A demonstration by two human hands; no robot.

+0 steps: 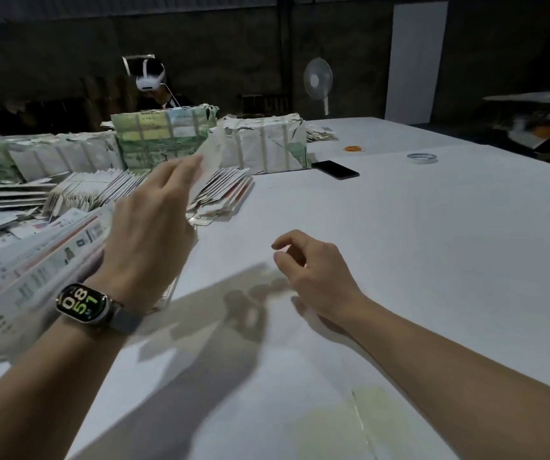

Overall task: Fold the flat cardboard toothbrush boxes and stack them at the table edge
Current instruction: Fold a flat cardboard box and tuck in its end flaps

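Our left hand lifts a blurred flat box.
Its fingers hide the grip; our right hand hovers loosely curled, holding nothing, above the desk.

My table: white. My watch: dark face, pale green and white digits, grey strap. Flat boxes at my left: white, small dark print, one red stripe. Wrapped bundles: green and white, banded with tan tape. Phone: black. Rubber bands: orange. Fan: white.
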